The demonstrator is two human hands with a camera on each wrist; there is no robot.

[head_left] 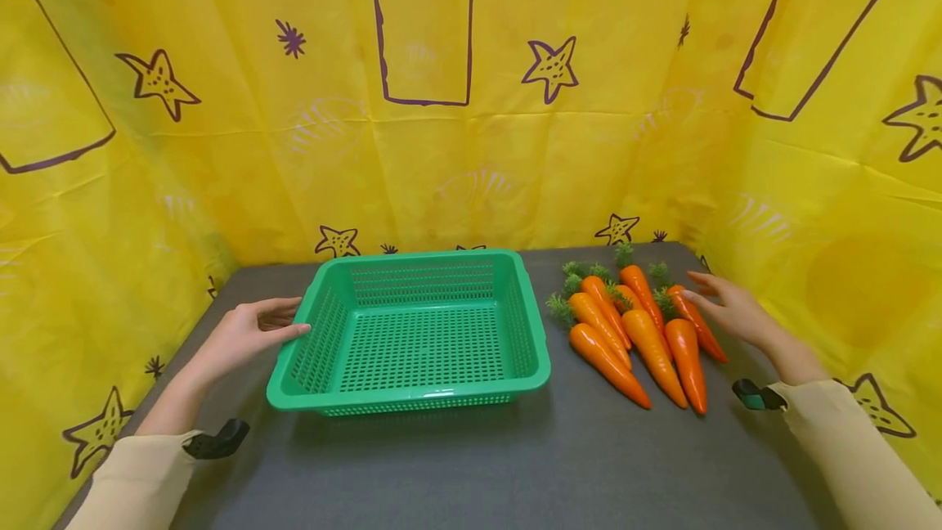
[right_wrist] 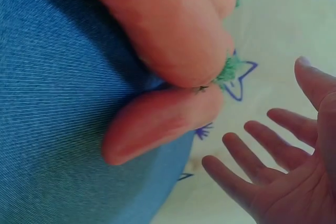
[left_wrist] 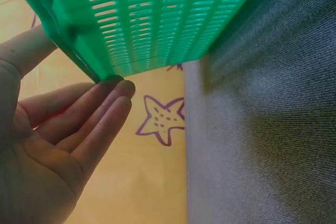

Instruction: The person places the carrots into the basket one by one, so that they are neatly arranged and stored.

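A green perforated plastic basket point(head_left: 412, 332) sits empty in the middle of the grey table. My left hand point(head_left: 246, 334) lies at its left rim, fingers straight, the fingertips point(left_wrist: 118, 90) touching the basket point(left_wrist: 157, 19) wall. To the right lie several orange toy carrots point(head_left: 640, 334) with green tops, side by side. My right hand point(head_left: 724, 305) hovers at the right edge of the pile, fingers spread and straight, close to the rightmost carrot point(head_left: 695, 321) and holding nothing. In the right wrist view the fingers point(right_wrist: 252, 156) stand apart from the carrots point(right_wrist: 163, 40).
Yellow cloth with purple stars and rectangles point(head_left: 423, 39) walls the table on the back, left and right. The grey table surface point(head_left: 515, 464) stretches bare in front of the basket and carrots.
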